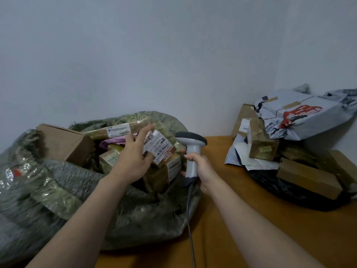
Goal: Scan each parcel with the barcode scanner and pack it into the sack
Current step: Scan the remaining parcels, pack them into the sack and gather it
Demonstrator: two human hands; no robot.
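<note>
A small cardboard parcel (161,148) with a white shipping label sits over the mouth of the green woven sack (81,192). My left hand (133,157) holds it, thumb and fingers around its left side. My right hand (201,169) grips the handle of the grey barcode scanner (190,144), which stands upright just right of the parcel, its cable trailing down. Inside the sack lie several cardboard boxes, one large box (63,142) at the left and a long taped one (119,129) at the back.
A pile of parcels lies on the wooden table (241,219) at the right: a grey mailer bag (301,115) with red print on top, brown boxes (260,144) and a long box (309,177) on black plastic. A plain wall stands behind.
</note>
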